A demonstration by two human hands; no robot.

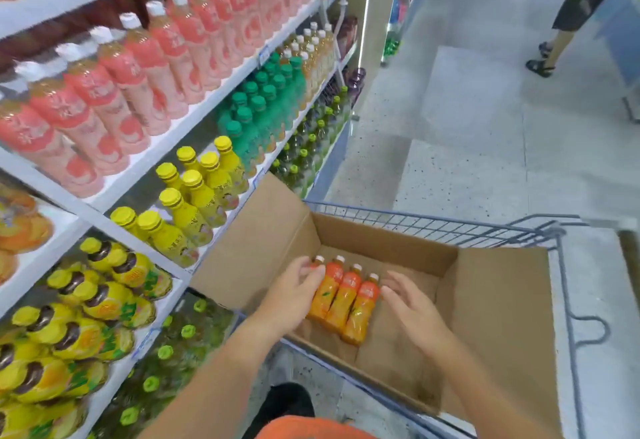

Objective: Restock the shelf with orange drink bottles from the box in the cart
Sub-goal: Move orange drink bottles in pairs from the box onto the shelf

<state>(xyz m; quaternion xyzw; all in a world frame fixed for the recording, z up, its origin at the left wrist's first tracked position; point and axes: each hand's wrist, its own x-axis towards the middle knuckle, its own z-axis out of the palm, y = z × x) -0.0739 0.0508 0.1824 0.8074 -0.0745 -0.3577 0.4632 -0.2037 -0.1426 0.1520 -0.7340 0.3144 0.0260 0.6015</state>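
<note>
You're seemingly nearing the end — four orange bottles (pixel 341 296) are lying in the box (pixel 502 303); your left hand (pixel 294 288) is resting flat on the nine-o'clock one, right hand (pixel 412 303) hovering open at three.

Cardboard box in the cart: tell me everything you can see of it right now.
The brown corrugated cardboard box sits in the grey wire shopping cart, top flaps spread open. Four white-capped orange drink bottles form a row at its left side; its remaining floor is bare. The left hand lies on the leftmost bottle, the right hand is beside the rightmost; neither plainly touches the box.
</note>
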